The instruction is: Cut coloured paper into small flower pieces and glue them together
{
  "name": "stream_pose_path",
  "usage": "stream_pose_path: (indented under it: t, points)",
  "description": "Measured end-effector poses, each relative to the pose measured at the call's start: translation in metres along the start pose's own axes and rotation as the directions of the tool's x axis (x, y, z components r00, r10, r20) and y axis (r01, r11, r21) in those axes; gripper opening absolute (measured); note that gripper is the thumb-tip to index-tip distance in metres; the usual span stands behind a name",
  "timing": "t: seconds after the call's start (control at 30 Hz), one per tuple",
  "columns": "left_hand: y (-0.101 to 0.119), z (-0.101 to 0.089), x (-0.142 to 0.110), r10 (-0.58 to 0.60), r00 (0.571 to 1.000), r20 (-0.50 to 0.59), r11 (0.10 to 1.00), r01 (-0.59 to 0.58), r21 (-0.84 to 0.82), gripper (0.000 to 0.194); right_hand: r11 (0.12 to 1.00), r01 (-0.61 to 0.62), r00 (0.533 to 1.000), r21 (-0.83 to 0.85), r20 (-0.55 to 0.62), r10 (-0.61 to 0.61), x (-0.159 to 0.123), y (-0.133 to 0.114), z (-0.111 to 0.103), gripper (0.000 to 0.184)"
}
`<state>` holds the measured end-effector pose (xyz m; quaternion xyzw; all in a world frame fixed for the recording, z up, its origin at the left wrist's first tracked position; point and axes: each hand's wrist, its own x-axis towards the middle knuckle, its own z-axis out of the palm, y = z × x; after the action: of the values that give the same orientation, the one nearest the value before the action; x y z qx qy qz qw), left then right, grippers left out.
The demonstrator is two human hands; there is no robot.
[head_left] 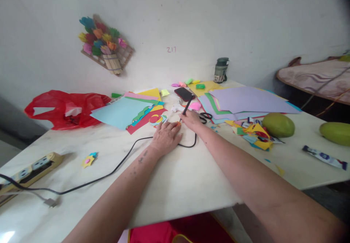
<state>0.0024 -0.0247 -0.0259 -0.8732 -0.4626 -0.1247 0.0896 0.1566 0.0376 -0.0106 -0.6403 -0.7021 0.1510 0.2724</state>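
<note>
Much bare tabletop (pixel 180 188) reaches the near edge (pixel 188 215); left hand (pixel 167 138) flat, right hand (pixel 190 121) gripping a pen-like tool (pixel 187 105).

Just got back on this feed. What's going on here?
A person's right hand holds a slim black pen-like tool, tip down. Their left hand rests on the table, close to a small orange piece. Coloured sheets lie on both sides, a light blue one on the left, with paper scraps to the right.
</note>
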Motion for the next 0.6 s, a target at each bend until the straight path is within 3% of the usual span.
stream_pose_path:
  t: [0.33,0.6]
  points:
    - [-0.0016,0.0025,-0.0002,0.017,0.999,-0.028,1.000,-0.017,0.007,0.044,1.000,-0.001,1.000,0.015,-0.022,0.002,-0.0001,0.0002,0.0007,0.027]
    - [-0.0010,-0.0007,-0.0001,-0.010,1.000,0.019,1.000,0.010,-0.001,0.045,0.998,-0.014,0.997,0.066,-0.076,0.020,-0.0007,0.0014,-0.0018,0.027]
